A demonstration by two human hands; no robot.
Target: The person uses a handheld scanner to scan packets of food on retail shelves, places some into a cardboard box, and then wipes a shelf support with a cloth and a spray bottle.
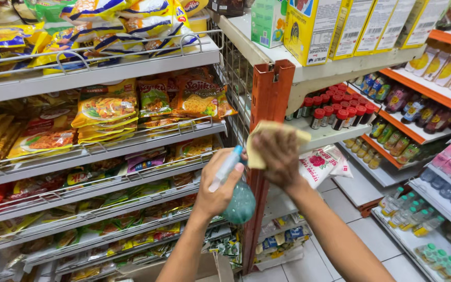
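Yellow cloth [272, 137], folded to a pad, lies pressed flat under the right hand [280, 156] against the orange steel upright [267, 104] that stands at the corner where two shelving runs meet. The right grip is closed on the cloth, fingers spread over it and palm toward the post. The post's long axis runs straight up and down, and the cloth sits roughly at its mid-height, so bare orange metal shows above the hand and below it.

Just to the left, touching or very nearly touching the same post, the left hand [220, 183] is wrapped around a teal spray bottle [238, 203]. Its grip is closed about the neck, the round body hanging below the fist and the pale nozzle [224, 167] tilted up and leftward. Bottle and cloth are close together, the bottle lower and to the left of the cloth.

Further out, wire-fronted shelves [131, 136] on the left hold yellow and orange noodle packets [105, 107]. On the right, white shelves carry red-capped bottles [335, 112], and yellow cartons [314, 26] stand above them. Pale floor tiles [340, 209] show below.
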